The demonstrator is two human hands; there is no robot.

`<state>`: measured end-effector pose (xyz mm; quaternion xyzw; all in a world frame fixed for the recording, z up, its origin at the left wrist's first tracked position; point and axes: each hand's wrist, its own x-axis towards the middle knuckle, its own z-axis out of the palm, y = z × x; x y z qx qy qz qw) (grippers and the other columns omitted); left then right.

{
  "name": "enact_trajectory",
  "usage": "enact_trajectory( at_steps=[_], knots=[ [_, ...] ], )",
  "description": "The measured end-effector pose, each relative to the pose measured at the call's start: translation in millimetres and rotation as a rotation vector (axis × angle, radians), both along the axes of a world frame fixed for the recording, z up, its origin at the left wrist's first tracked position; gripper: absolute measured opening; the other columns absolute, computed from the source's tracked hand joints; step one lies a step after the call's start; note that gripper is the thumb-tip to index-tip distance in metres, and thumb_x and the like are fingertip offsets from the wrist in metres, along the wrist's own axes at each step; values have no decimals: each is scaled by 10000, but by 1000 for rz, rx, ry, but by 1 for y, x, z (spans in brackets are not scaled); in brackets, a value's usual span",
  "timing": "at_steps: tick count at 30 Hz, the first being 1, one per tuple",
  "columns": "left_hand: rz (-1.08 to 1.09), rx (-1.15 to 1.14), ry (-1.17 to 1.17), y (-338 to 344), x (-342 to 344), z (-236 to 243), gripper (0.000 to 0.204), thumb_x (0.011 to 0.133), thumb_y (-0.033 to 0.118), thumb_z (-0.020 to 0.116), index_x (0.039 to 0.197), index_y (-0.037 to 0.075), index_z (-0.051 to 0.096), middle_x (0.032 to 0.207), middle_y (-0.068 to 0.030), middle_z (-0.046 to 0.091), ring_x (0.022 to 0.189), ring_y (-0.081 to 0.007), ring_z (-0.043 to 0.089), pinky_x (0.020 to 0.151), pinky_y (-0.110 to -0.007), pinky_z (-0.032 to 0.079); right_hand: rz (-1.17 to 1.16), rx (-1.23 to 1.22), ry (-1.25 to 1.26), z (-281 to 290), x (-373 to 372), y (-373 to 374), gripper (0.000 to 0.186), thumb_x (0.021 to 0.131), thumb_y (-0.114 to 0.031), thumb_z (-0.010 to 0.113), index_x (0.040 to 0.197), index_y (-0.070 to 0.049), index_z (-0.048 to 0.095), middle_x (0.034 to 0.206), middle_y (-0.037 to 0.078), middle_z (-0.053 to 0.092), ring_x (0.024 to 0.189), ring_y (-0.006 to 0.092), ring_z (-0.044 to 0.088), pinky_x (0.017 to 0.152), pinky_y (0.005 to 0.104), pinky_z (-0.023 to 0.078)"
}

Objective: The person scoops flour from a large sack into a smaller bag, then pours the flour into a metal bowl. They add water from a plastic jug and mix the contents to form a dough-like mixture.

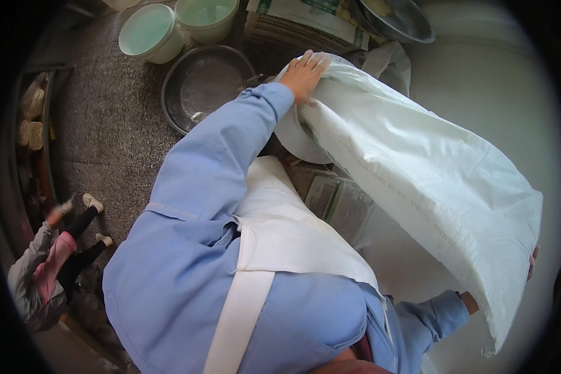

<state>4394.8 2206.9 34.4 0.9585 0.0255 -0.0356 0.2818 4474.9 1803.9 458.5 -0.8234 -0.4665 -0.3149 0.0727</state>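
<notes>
A large white woven sack (417, 168) is held up at a slant, from the upper middle of the view down to the lower right. My left hand (304, 76) grips its upper end, fingers laid over the cloth. At the opposite end my right hand (533, 262) holds the sack from behind; only some fingertips show past its edge and the palm is hidden. Below my left hand, the sack's upper end overlaps a pale round container (302, 140), and what is inside it cannot be seen.
A wide metal basin (209, 87) and two pale buckets, one at the left (148, 32) and one at the right (207, 17), stand on the rough floor. A scale-like box (323, 194) sits beneath the sack. Another person (53, 274) is at the far left, near a shelf (34, 131).
</notes>
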Motion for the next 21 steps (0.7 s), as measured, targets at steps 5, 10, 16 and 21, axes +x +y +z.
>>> enact_trajectory(
  at_steps=[5,10,16,21],
  knots=[
    [-242,-31,145,0,31,-6,1070,564,261,786,1385,127,113,1361,-143,287,1308,-316,170,1043,-446,153,-51,-6,23,4,3,3,300,846,-198,479,1117,-71,453,1206,116,477,1174,282,420,972,411,374],
    [-298,-150,68,-26,4,-34,1016,553,253,774,1372,163,180,1232,-109,430,1189,-289,343,986,-423,229,-78,-1,20,10,7,4,282,842,-182,481,1099,-67,464,1201,116,483,1169,280,425,967,405,378],
    [-150,-492,-130,-55,-21,-63,419,690,77,631,1093,157,550,999,-81,577,989,-280,511,839,-378,389,-84,-11,8,22,5,10,260,837,-163,483,1077,-62,478,1195,115,490,1162,278,432,961,397,382],
    [-54,-761,-252,-58,-24,-45,260,696,-14,582,925,103,623,912,-110,579,895,-316,534,751,-365,446,-89,-19,-12,30,4,15,242,833,-147,485,1058,-59,490,1190,115,496,1156,276,438,956,391,385]
  ],
)
